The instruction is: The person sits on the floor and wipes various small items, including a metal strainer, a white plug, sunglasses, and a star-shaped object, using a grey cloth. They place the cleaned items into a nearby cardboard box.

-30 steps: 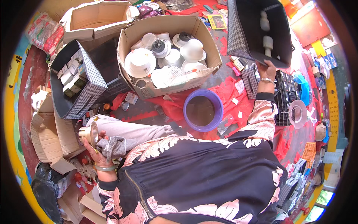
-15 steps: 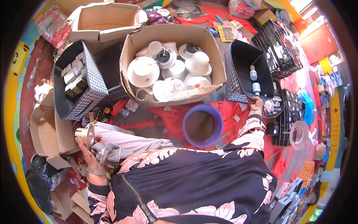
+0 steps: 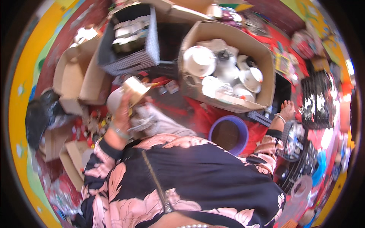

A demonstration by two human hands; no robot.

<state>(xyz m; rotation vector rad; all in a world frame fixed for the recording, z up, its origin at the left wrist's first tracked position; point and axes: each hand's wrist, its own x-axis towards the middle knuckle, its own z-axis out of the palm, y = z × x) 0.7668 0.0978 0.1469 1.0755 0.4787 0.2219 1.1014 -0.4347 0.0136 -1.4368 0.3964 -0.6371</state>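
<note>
My left hand [image 3: 122, 114] is closed round a gold-and-white round lamp fitting [image 3: 136, 90], blurred by motion. Against that hand's inner side lies a grey cloth [image 3: 142, 121], above my light trouser leg [image 3: 171, 122]. Over on the right, my right hand [image 3: 287, 111] is at the near right corner of a black-lined patterned bin [image 3: 282, 89], its fingers over the rim. A pale bottle [image 3: 268, 111] shows at the bin's near end. Much of the bin is hidden behind a cardboard box.
The large cardboard box [image 3: 269, 91] holds several white lamp fittings [image 3: 199, 61]. A purple bucket [image 3: 246, 138] stands before it. At the left are a patterned bin [image 3: 154, 41] of small boxes and an open carton [image 3: 72, 70]. Black crates [image 3: 317, 100] stand right.
The view has turned left, so things sit further right. My left hand has raised the lamp fitting and turned it. The right-hand bin has tilted or shifted, with its bottles near the front edge.
</note>
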